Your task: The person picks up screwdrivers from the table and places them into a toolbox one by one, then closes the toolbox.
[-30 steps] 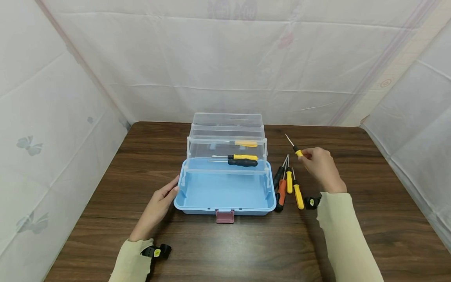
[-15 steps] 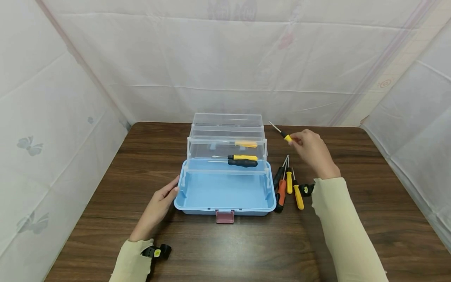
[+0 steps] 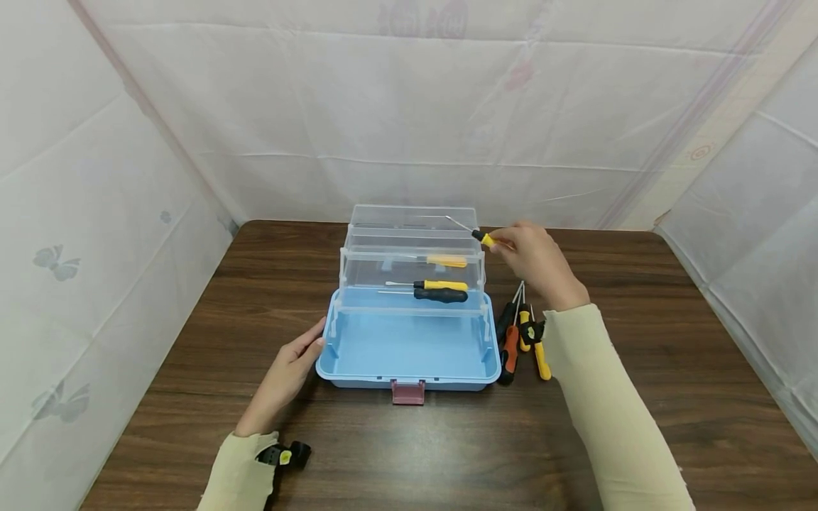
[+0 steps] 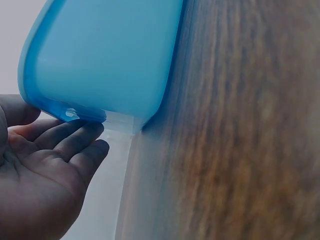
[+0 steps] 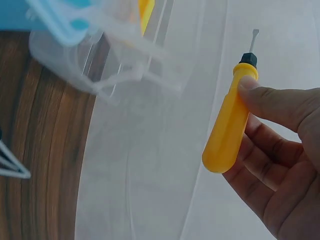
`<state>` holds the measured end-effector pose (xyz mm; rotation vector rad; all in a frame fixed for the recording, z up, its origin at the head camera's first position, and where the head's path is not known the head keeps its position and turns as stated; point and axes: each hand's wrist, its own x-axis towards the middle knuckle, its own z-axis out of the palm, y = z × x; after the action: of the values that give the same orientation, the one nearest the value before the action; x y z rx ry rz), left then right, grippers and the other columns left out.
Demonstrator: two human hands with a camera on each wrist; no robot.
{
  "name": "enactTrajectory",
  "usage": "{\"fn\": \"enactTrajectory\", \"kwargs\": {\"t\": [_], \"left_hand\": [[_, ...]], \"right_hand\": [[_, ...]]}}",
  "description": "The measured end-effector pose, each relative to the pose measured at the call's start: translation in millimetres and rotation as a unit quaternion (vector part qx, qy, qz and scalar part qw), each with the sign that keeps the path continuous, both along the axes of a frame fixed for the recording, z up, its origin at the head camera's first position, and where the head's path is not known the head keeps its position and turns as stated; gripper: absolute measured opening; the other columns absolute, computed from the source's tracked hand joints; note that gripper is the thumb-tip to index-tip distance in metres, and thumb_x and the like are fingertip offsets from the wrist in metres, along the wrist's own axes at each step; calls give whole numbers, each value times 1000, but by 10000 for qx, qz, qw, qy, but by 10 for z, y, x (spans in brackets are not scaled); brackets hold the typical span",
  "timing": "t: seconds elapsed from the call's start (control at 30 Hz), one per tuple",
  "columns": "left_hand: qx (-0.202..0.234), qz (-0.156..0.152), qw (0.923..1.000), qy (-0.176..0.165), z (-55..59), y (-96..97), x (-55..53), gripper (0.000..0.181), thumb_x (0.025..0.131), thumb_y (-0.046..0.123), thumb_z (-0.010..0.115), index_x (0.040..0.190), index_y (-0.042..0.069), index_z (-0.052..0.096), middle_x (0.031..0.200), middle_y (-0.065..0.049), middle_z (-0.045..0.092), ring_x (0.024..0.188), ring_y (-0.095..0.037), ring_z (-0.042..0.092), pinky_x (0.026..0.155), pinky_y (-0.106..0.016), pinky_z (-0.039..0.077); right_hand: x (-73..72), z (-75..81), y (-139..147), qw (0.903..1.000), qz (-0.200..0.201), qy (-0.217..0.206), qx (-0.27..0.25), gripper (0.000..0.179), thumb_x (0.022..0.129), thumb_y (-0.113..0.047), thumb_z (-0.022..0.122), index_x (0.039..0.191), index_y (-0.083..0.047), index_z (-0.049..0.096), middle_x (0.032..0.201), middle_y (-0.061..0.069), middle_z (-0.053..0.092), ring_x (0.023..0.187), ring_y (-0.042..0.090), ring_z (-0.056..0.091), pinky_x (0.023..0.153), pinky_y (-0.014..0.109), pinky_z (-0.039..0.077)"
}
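Note:
My right hand (image 3: 535, 257) pinches a yellow-handled flathead screwdriver (image 5: 227, 131) between thumb and fingers, its blade pointing up and left. In the head view that blade overlaps the raised clear top tray at its right end. My left hand (image 3: 285, 380) holds the left end of the blue toolbox (image 3: 409, 385), thumb at the rim and fingertips (image 4: 95, 131) against the end wall. Clear tiered trays (image 3: 411, 273) stand unfolded at the toolbox's back. A yellow screwdriver (image 3: 444, 285) and a black-handled screwdriver (image 3: 441, 294) lie in the lower tray, with yellow handles (image 3: 447, 261) in the tray above.
Right of the toolbox, several screwdrivers lie on the wooden table (image 3: 409, 454): an orange-and-black one (image 3: 510, 348), a black one (image 3: 505, 319) and yellow ones (image 3: 543, 360). A plum-coloured latch (image 3: 407, 394) hangs at the box's front. White sheeting (image 3: 409, 128) surrounds the table.
My right hand has carried the yellow screwdriver left and toward the back, from over the table right of the box to the top tray's right end. The left hand and toolbox have stayed put.

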<state>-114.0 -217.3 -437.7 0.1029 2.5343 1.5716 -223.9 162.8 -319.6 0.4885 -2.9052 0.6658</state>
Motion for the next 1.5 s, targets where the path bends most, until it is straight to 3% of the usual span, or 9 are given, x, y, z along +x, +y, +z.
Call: {"fn": "enactTrajectory", "kwargs": {"t": [0.23,0.53,0.7,1.13,1.5], "left_hand": [[-40,21,10000,24,-5,-4,-9,53,105,30,38,150,2,29,156,-18,27,145,-36,24,115,-54,25],[-75,26,10000,45,-14,0,-8,54,105,31,38,150,2,29,156,-18,28,144,-37,25,114,-54,26],[-79,44,10000,36,-11,10,-8,55,105,33,38,150,3,30,156,-17,28,145,-36,25,114,-54,25],[-59,12,10000,78,21,0,9,54,105,31,38,150,2,29,156,-18,28,144,-37,26,114,-52,26],[-52,-43,9998,163,43,-11,14,53,105,30,37,150,1,29,155,-19,28,144,-37,25,114,-51,26]], "right_hand": [[-4,21,-243,9996,217,60,153,27,93,-11,63,118,-2,67,105,15,64,90,28,59,76,40,54],[14,-77,-488,9961,847,129,232,28,89,-12,68,116,-4,70,103,11,65,87,22,60,75,33,56],[16,-134,-533,9954,895,8,332,26,90,-13,67,116,-7,70,100,9,62,83,20,58,71,31,54],[33,-227,-597,9948,939,58,391,26,89,-14,68,114,-9,71,107,7,65,92,21,63,79,33,56],[65,-295,-642,9922,941,462,674,24,86,-14,72,110,-11,74,105,7,68,87,21,66,74,32,57]]}}
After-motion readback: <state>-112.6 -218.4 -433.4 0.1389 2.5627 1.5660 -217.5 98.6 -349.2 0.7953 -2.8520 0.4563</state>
